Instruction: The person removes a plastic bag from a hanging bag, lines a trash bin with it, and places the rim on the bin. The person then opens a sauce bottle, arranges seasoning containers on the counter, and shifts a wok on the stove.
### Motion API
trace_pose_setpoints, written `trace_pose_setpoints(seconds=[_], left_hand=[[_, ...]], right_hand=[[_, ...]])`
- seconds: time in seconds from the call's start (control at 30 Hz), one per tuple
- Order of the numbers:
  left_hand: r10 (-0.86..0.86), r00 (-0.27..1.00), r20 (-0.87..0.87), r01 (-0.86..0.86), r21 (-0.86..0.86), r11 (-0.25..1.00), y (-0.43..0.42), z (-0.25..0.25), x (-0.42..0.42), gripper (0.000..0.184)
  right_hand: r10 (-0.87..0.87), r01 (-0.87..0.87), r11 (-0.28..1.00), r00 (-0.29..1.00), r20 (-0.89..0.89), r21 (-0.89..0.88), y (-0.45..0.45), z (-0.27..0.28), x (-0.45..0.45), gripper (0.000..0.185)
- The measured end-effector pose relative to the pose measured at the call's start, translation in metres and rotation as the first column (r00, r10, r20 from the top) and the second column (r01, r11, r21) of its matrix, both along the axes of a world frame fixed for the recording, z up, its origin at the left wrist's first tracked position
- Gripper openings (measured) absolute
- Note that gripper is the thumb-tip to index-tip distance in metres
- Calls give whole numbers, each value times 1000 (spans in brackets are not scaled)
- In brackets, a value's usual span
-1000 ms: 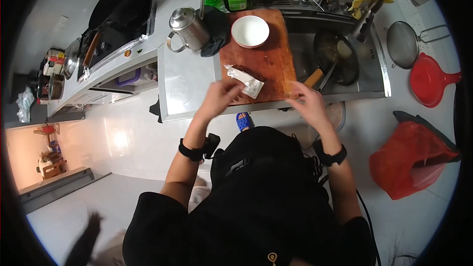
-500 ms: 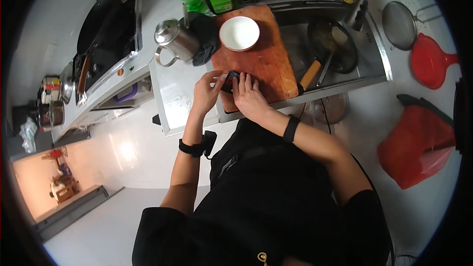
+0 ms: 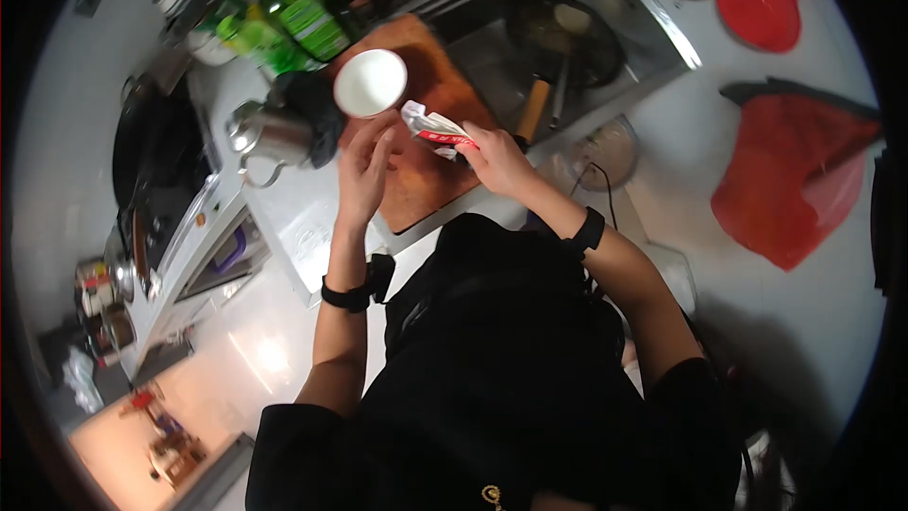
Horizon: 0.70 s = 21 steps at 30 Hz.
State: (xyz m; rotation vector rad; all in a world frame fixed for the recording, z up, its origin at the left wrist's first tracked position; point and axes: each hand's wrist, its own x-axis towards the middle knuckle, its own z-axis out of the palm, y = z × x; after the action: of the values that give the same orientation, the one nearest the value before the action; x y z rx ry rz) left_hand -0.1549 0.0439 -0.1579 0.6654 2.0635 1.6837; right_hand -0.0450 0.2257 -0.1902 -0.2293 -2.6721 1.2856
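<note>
In the head view, my right hand (image 3: pixel 499 161) grips one end of a small red-and-white packet (image 3: pixel 441 135). The packet's pale far end looks crumpled and points toward the bowl. My left hand (image 3: pixel 363 168) is empty, its fingers apart and slightly curled, just below the white bowl (image 3: pixel 372 82); whether a fingertip touches the rim I cannot tell. The bowl has a reddish rim, and its inside shows only white. It stands on a reddish-brown wooden cutting board (image 3: pixel 430 186), which lies under both hands.
A metal kettle (image 3: pixel 272 135) stands left of the board, with green bottles (image 3: pixel 305 19) behind. On the right, the sink (image 3: pixel 473 43) holds a wooden-handled pan (image 3: pixel 596 47). A wok (image 3: pixel 156 147) sits at the far left. A red ladle (image 3: pixel 757 5) and a red bag (image 3: pixel 790 185) are at right.
My right hand has lifted off the board and now holds the red-and-white packet. My left hand has separated from it, moving toward the bowl. The whole view has turned and shifted.
</note>
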Motion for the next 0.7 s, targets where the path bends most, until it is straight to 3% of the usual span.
trace_pose_setpoints(seconds=[0.07,0.13,0.2,0.23,0.33,0.4,0.53,0.6,0.7], left_hand=[[-165,986,13,165,-2,986,14,9,12,32],[-248,967,60,249,-5,968,25,9,28,32],[-430,901,-64,418,-148,896,30,9,39,34],[-434,899,-66,421,-146,895,32,9,43,34],[-394,919,11,380,-289,879,38,8,56,29],[-423,906,22,406,-322,855,39,-3,56,27],[-396,915,70,395,-348,850,51,-8,73,25],[-395,914,90,399,-361,843,57,-10,79,24],[-419,903,92,415,-438,798,68,-9,88,23]], right_hand=[[-35,17,987,993,-112,-157,13,9,24,21],[-38,37,979,999,-3,-202,37,13,56,24],[-159,152,884,987,23,-442,56,17,93,20],[-273,253,823,961,36,-508,68,17,113,21],[-640,538,596,767,52,-596,122,-14,176,26],[-810,619,417,586,38,-665,149,-31,202,30],[-905,751,355,426,-3,-557,201,-126,242,32],[-976,926,204,216,4,-318,214,-167,243,35],[-999,999,26,25,-38,-32,215,-216,218,62]])
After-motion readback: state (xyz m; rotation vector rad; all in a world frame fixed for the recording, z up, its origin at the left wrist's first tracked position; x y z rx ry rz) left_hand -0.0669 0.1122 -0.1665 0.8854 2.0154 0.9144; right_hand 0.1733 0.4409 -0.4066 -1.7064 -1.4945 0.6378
